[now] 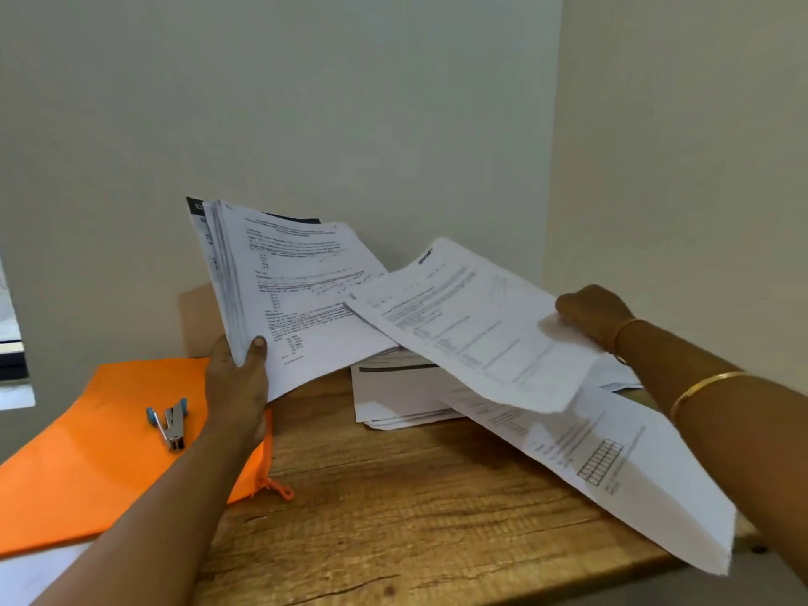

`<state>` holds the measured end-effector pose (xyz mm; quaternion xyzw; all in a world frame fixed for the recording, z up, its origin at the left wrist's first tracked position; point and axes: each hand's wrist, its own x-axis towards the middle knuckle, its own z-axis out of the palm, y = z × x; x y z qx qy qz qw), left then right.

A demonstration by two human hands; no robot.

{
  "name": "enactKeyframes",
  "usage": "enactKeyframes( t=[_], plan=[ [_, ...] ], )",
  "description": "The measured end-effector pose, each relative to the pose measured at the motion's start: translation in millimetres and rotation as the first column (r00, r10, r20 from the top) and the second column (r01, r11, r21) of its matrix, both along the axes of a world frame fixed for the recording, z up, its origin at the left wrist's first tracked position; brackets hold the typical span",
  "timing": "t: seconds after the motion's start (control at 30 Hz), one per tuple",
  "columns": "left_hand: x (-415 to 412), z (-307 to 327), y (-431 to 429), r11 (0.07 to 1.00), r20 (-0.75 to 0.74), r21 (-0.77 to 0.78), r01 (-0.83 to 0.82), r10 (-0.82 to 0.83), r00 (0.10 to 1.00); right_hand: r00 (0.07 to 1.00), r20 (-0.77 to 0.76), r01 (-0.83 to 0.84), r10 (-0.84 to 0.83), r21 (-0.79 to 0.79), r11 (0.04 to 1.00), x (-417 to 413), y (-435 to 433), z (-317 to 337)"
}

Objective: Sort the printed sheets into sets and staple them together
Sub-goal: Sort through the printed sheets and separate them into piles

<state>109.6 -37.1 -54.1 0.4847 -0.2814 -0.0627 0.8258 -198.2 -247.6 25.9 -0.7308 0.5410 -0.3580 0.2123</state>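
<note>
Both hands hold printed paper above the wooden bench [415, 518].
Left hand [236, 387]: fingers [258, 348] pinch the lower edge of a thick stack of white printed sheets [297, 282], tilted upright. Right hand [594, 314]: fingers curled round a loose printed sheet [472, 330] overlapping that stack. A small metal stapler [171, 424] rests on the orange zip folder [78, 465].

Free to pass over bare wood at the near middle of the desk [393, 518]. Hemmed on the left by an orange pouch [87, 452] bearing a stapler [170, 424]. Blocked behind by a flat paper pile [393, 400] and the raised bundle [297, 290] gripped in the left hand [236, 378]. Barred on the right by sheets [481, 334] slanting down from the right hand [590, 312]. Closed in by walls [393, 102] at the back and right.
</note>
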Motion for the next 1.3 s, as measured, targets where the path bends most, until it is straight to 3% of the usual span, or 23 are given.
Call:
enactKeyframes(
  t=[0.13,0.33,0.47,0.6,0.73,0.83,0.9,0.97,1.03,1.13,1.23,1.3],
  plan=[
    [0,-1,-1,1.0,-0.002,0.025,-0.006,0.006,1.0,0.976,-0.214,0.057,-0.048,0.035,0.998,-38,-8,-20],
    [-4,-2,-1,1.0,0.02,0.025,0.011,-0.012,1.0,0.921,-0.376,0.124,-0.097,0.048,0.991,-75,-7,-58],
    [-4,-2,-1,0.999,0.02,0.029,0.016,-0.017,1.0,0.803,-0.581,0.165,-0.132,0.003,0.986,-75,-4,-77],
    [-4,-2,-1,0.999,0.022,0.041,0.021,-0.022,1.0,0.62,-0.754,0.196,-0.216,-0.117,0.974,-68,1,-79],
    [-4,-2,-2,0.999,0.032,0.045,0.023,-0.024,0.999,0.528,-0.805,0.255,-0.272,-0.155,0.954,-59,2,-80],
    [-6,-3,-2,0.998,0.053,0.053,0.033,-0.036,0.998,0.59,-0.726,0.184,-0.353,-0.305,0.934,-41,7,-76],
    [-8,-4,-3,0.997,0.065,0.064,0.04,-0.044,0.997,0.731,-0.618,0.059,-0.289,-0.365,0.929,-23,10,-72],
    [-9,-5,-4,0.996,0.075,0.075,0.045,-0.05,0.996,0.891,-0.449,-0.051,-0.075,-0.263,0.964,0,16,-64],
    [-10,-5,-4,0.996,0.094,0.082,0.044,-0.051,0.994,0.969,-0.149,-0.197,0.195,-0.004,0.98,24,26,-53],
    [-12,-6,-5,0.994,0.102,0.087,0.06,-0.069,0.992,0.907,0.229,-0.413,0.354,0.306,0.858,52,42,-35],
    [-15,-6,-5,0.994,0.128,0.095,0.059,-0.071,0.989,0.835,0.356,-0.543,0.42,0.412,0.732,75,46,-26],
    [-16,-7,-6,0.992,0.122,0.095,0.085,-0.096,0.988,0.818,0.406,-0.562,0.407,0.41,0.718,89,47,-25]
  ],
)
